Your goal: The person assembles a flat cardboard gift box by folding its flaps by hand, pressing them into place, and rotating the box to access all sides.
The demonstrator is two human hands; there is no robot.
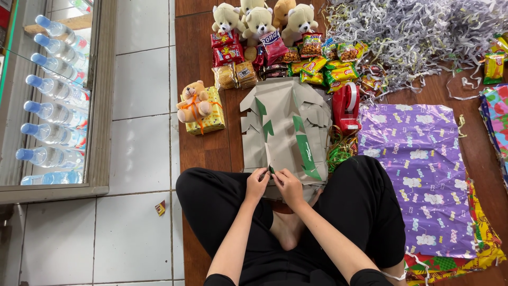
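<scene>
I sit cross-legged on a wooden floor. My left hand (pixel 257 182) and my right hand (pixel 288 185) meet at the near edge of a stack of flat grey cardboard box blanks (pixel 286 127) with green markings, both pinching a flap of the top blank. A red tape dispenser (pixel 346 107) stands just right of the stack. A yellow-green gift box (pixel 209 114) with a small teddy bear (pixel 193 100) tied on by orange ribbon sits to the left.
Several cream teddy bears (pixel 259 21) and many snack packets (pixel 312 61) lie beyond the stack. Shredded grey paper (pixel 418 37) fills the far right. Purple wrapping paper (pixel 423 169) lies right. Curly green ribbon (pixel 341 151). Bottled water (pixel 53 100) in a glass cabinet left.
</scene>
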